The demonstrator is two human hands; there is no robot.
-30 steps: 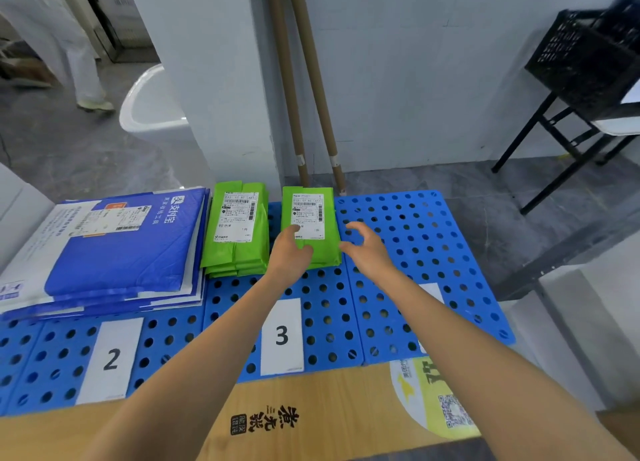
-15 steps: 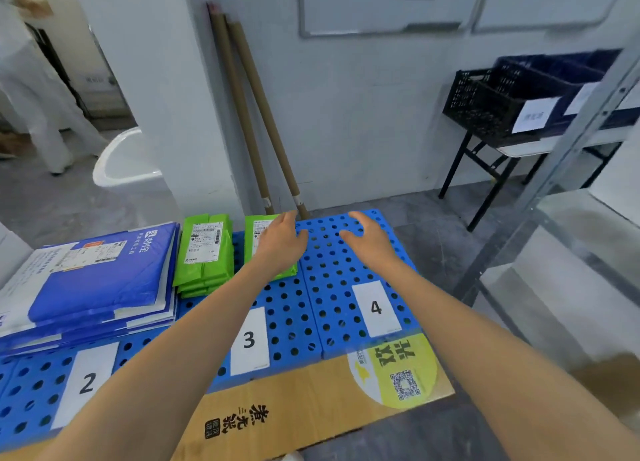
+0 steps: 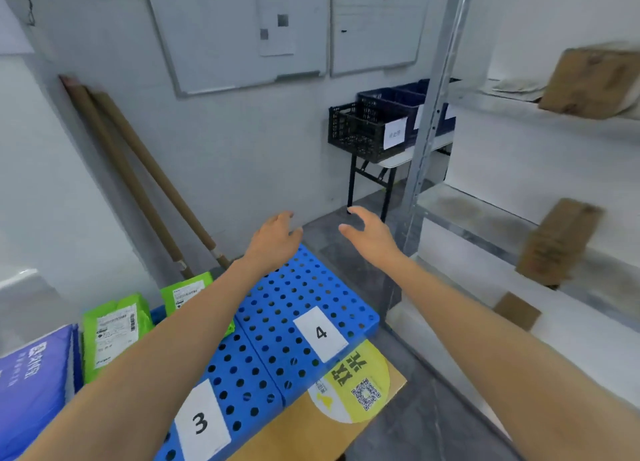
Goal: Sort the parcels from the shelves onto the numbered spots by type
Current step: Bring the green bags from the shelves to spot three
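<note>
Left hand and right hand hover with open, empty grip beyond label 4, green parcels lie behind label 3, and blurred brown parcels, probably cardboard, sit on the shelves.

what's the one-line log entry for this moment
left hand: open, empty | right hand: open, empty | both: out toward shelves | green parcels: on blue board | brown parcels: on shelves

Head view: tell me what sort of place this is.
Probably a parcel sorting room: labelled green parcels on blue pads numbered 3 and 4, and brown parcels on metal shelves.
</note>
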